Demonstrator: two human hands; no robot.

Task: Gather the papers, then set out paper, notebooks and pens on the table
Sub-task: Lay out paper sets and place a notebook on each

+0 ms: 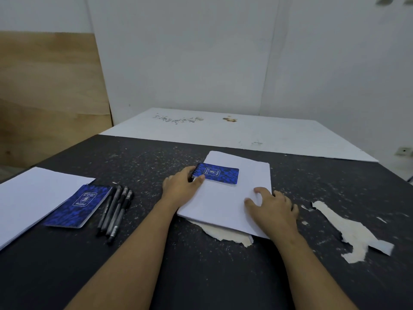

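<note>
A stack of white paper (225, 202) lies in the middle of the dark table (201, 276). On its far part sits a small blue spiral notepad (218, 174). My left hand (182, 186) grips the notepad's left, spiral edge, thumb on its cover. My right hand (272, 205) rests on the stack's right edge, fingers bent over the sheets. At the left lie another white paper sheet (29, 198), a larger blue notebook (79, 205) partly on it, and several black pens (116, 209) side by side.
The table's dark surface is scratched, with torn pale patches at the right (348, 231) and under the stack's near edge (225, 234). A white board (245, 133) lies beyond the table against the wall. A wooden panel (49, 92) leans at the left.
</note>
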